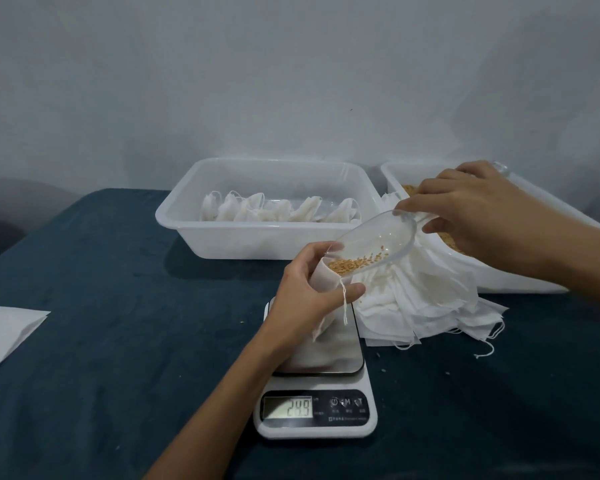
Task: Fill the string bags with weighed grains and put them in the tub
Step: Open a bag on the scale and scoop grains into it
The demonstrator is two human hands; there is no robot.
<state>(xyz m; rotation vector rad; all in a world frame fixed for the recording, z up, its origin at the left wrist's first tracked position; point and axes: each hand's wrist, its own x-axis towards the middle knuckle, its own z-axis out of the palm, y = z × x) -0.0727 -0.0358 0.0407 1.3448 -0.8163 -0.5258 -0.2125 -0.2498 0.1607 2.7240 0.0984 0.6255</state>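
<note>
A small white string bag (321, 275) stands open-mouthed over the scale's steel plate, golden grains (352, 265) sliding in from a tilted clear scoop (374, 237). Filled bags (278, 210) line the white tub (187, 216) near the table's far edge; empty bags (426, 306) lie heaped beside the scale.

R hand (478, 209) tips scoop (374, 242) of grains (352, 264) into bag (321, 277), L hand (305, 296) holding, over scale (317, 393)

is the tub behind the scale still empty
No, the tub behind the scale already holds a row of white bags along its bottom.
</note>
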